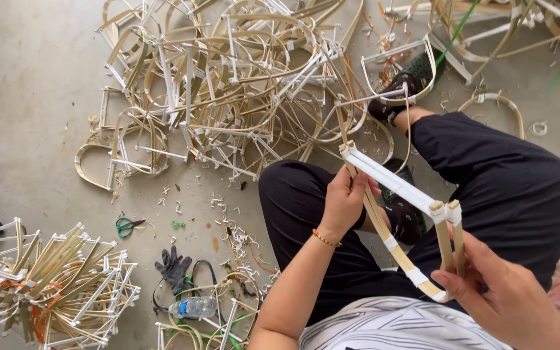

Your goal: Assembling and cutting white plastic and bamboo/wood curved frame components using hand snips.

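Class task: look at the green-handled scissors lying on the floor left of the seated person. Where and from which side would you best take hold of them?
Grip the scissors by the green handle loops, coming from above. They lie flat on the bare concrete floor, loops to the left and blades pointing right, with only small scraps around, so the loops look the safest hold.

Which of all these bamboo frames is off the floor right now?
The white-taped bamboo frame held between the left hand and right hand; the others lie piled on the floor.

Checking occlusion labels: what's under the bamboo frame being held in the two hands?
Under the white-taped bamboo strip frame, gripped by the left hand and right hand, lie black-trousered legs and a dark shoe. The shoe is partly covered; the floor beneath is hidden.
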